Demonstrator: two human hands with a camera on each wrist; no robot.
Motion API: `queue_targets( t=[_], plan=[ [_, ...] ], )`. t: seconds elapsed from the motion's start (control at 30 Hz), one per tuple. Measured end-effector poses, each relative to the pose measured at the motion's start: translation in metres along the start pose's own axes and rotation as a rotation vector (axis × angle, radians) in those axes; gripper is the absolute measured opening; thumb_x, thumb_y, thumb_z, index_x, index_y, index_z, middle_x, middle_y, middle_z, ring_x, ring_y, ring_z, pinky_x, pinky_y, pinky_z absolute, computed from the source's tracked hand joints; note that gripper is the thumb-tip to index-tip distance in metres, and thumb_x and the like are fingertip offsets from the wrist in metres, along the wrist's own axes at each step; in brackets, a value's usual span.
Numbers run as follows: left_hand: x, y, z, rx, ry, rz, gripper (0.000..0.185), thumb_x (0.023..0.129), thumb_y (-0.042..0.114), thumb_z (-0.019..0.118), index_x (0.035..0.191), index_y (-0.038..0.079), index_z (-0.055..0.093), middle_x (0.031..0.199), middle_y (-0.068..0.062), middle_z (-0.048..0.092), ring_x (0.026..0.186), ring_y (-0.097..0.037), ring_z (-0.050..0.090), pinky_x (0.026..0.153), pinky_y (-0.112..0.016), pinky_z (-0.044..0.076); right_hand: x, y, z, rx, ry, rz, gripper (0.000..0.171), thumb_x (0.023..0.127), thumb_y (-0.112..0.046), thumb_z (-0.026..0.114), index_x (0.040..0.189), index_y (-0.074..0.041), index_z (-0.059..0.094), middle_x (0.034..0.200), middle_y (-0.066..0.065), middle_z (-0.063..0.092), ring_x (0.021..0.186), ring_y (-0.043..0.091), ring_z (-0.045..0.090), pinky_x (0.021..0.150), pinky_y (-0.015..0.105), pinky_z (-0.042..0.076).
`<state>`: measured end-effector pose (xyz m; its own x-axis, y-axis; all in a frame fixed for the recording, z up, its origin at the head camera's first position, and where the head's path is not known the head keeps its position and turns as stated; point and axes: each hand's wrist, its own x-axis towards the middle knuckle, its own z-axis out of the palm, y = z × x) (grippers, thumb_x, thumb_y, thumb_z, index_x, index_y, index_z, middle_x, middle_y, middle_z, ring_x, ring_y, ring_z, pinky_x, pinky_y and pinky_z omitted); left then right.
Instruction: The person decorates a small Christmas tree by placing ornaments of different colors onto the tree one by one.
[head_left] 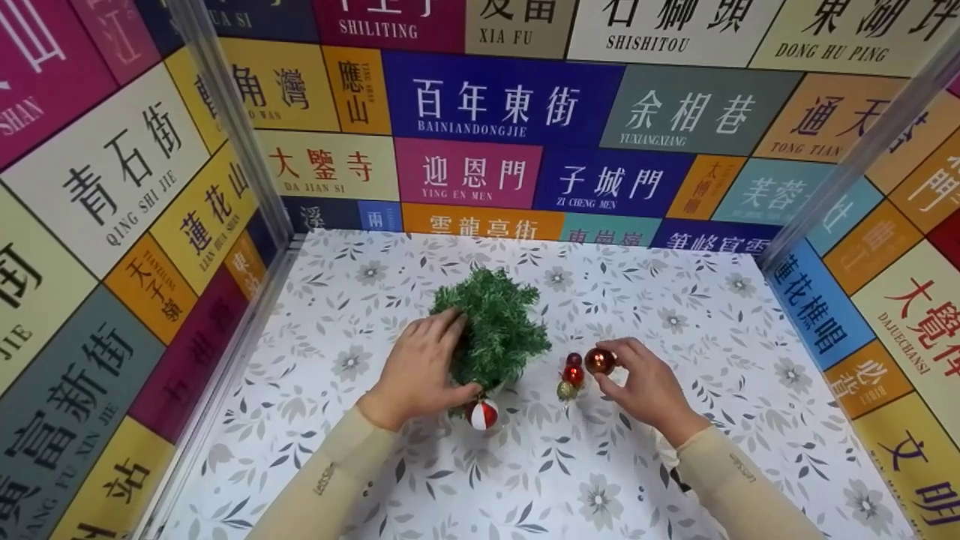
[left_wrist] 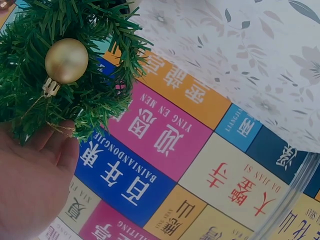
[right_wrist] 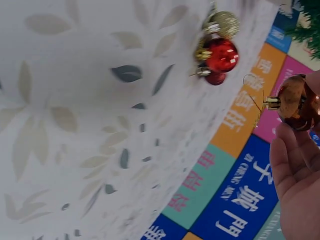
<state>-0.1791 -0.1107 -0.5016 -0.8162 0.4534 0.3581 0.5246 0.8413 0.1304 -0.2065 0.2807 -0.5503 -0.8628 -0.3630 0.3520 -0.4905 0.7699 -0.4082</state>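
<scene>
A small green artificial Christmas tree (head_left: 501,322) stands mid-table, and my left hand (head_left: 420,367) grips its left and near side. In the left wrist view, that hand's fingers (left_wrist: 65,147) are among the branches, below a matte gold bauble (left_wrist: 66,61) with a gold string. A red-and-white bauble (head_left: 482,414) sits at the tree's near side, by my left thumb. To the right, my right hand (head_left: 649,386) pinches a shiny copper-coloured bauble (head_left: 600,361) between thumb and fingers. Its gold cap (right_wrist: 272,103) and string loop point away from the palm in the right wrist view.
Left of the copper bauble, a shiny red bauble (head_left: 573,374), a glittery gold one (head_left: 566,390) and a darker red one (head_left: 574,359) lie clustered on the flower-patterned tabletop (head_left: 337,450). Sign-covered walls (head_left: 465,172) enclose the table's back and sides.
</scene>
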Motion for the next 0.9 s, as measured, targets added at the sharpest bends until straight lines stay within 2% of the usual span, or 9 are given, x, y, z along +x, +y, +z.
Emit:
queue_targets(
  t=[0.2, 0.37, 0.63, 0.9],
  plan=[
    [0.001, 0.000, 0.000, 0.013, 0.021, 0.015, 0.106, 0.079, 0.077, 0.057, 0.152, 0.003, 0.038, 0.153, -0.018, 0.037, 0.130, -0.035, 0.046, 0.109, -0.049, 0.033, 0.001, -0.026, -0.009, 0.072, 0.047, -0.111, 0.048, 0.085, -0.022, 0.078, 0.130, -0.014, 0.061, 0.119, -0.004, 0.059, 0.089, 0.011, 0.064, 0.078, 0.039, 0.057],
    [0.001, 0.000, 0.002, 0.013, 0.024, 0.016, 0.107, 0.078, 0.077, 0.057, 0.152, 0.002, 0.038, 0.153, -0.018, 0.038, 0.130, -0.035, 0.046, 0.109, -0.049, 0.032, 0.002, -0.046, -0.014, 0.137, 0.041, -0.153, 0.046, 0.088, -0.023, 0.076, 0.130, -0.015, 0.060, 0.120, -0.006, 0.059, 0.089, 0.012, 0.062, 0.077, 0.038, 0.056],
    [0.001, 0.003, 0.000, 0.026, 0.005, 0.001, 0.107, 0.078, 0.077, 0.058, 0.152, 0.002, 0.037, 0.154, -0.017, 0.036, 0.131, -0.035, 0.044, 0.110, -0.048, 0.031, 0.007, -0.077, -0.015, 0.293, 0.064, -0.279, 0.047, 0.085, -0.018, 0.077, 0.129, -0.012, 0.060, 0.119, -0.008, 0.058, 0.088, 0.007, 0.061, 0.076, 0.026, 0.053],
    [0.001, 0.004, -0.002, 0.043, -0.008, -0.017, 0.108, 0.078, 0.077, 0.057, 0.153, 0.003, 0.035, 0.154, -0.017, 0.036, 0.132, -0.034, 0.043, 0.111, -0.048, 0.030, 0.010, -0.099, -0.013, 0.380, 0.026, -0.275, 0.046, 0.086, -0.017, 0.077, 0.129, -0.018, 0.059, 0.116, -0.011, 0.060, 0.088, 0.007, 0.062, 0.073, 0.026, 0.054]
  ],
)
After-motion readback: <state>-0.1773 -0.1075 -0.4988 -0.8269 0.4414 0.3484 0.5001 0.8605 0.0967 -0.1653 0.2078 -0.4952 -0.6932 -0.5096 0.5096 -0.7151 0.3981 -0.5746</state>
